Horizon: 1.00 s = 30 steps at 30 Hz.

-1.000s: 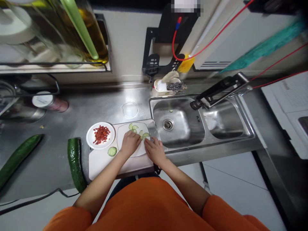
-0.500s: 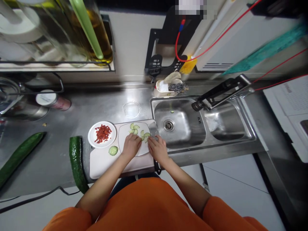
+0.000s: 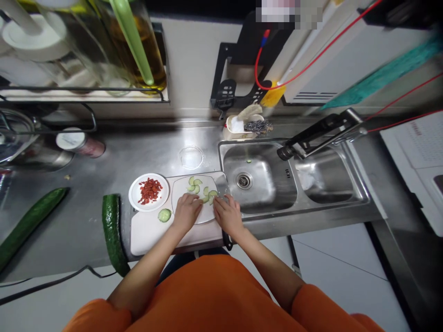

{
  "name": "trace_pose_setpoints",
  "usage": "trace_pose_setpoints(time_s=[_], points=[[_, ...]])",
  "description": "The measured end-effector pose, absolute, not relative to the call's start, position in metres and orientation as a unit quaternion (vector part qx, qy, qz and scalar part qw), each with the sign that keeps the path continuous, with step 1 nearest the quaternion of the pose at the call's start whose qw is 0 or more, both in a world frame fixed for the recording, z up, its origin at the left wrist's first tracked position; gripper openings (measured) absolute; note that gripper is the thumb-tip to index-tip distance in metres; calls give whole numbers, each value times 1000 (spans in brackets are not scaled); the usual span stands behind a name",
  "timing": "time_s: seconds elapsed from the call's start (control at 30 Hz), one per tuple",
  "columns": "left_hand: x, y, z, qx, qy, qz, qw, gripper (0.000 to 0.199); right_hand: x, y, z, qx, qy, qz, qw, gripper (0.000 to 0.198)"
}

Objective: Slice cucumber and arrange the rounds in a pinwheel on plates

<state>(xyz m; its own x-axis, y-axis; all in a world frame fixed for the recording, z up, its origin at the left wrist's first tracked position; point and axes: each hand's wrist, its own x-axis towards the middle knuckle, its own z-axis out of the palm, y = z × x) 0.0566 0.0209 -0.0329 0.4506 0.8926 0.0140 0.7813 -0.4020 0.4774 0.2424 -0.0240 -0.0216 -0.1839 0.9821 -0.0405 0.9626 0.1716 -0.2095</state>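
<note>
A white plate [image 3: 204, 216] with rounded sides rests on the white cutting board [image 3: 148, 240]. Thin half-round cucumber slices lie on it in two fanned clusters, one at the upper left [image 3: 194, 184] and one at the right [image 3: 209, 193]. My left hand [image 3: 187, 213] has its fingers bent together, the tips on a slice at the right cluster's lower left side. From the other side my right hand [image 3: 228, 216] closes its thumb and forefinger at a slice's lower right edge, its other fingers lifted. The fingertips partly cover those slices. A cut cucumber piece [image 3: 164, 215] sits left of the plate.
A round plate of red dried berries [image 3: 149, 191] overlaps the board's upper left corner. Two cucumbers, one nearer [image 3: 114, 233] and one farther left [image 3: 32, 223], lie on the steel counter. A sink [image 3: 259, 184] with a black tap [image 3: 301, 140] adjoins at right.
The whole view has shifted slightly to the right. Both hands stay at the right cluster of slices, with only slight finger movement.
</note>
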Motion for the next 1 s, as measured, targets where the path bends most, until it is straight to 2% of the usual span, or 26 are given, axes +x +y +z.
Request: trace_pose_setpoints(time_s=[0.17,0.37,0.6,1.0], points=[[-6,-11,-34,762,591,181,194,22,233,-36,-20,-614,-777,113,76,29],[-61,-38,-45,704,670,163,167,23,220,-38,-28,-598,-789,109,83,28],[-65,-44,-50,696,678,169,167,24,212,-27,-36,-591,-798,103,55,29],[-62,-32,-57,660,703,183,191,33,204,-31,-29,-609,-784,100,64,29]])
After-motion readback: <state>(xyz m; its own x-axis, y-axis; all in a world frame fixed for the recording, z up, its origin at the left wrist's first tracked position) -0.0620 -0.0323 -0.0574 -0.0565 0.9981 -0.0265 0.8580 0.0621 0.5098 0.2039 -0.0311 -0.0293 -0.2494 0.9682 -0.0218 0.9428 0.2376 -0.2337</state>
